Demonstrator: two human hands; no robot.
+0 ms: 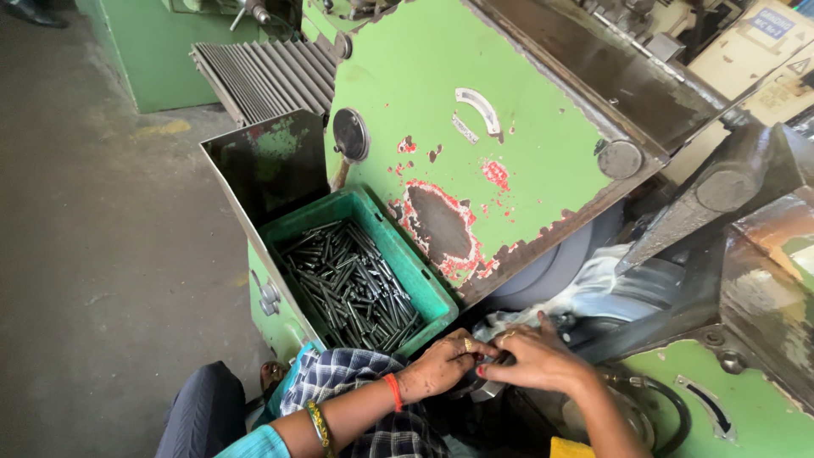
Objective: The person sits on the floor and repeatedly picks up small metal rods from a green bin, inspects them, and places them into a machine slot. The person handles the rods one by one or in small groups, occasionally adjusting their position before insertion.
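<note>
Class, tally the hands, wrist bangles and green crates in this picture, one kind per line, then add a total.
Hands: 2, left hand and right hand
Wrist bangles: 2, orange bangle and gold-green bangle
Green crates: 1, green crate full of metal rods
Total: 5

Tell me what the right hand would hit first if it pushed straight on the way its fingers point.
Probably the left hand: the right hand points its fingers left at it, almost touching. Beyond lies the green crate of metal rods.

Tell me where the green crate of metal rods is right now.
In the head view, the green crate sits left of centre, against the chipped green machine panel, just above the left hand.
</note>
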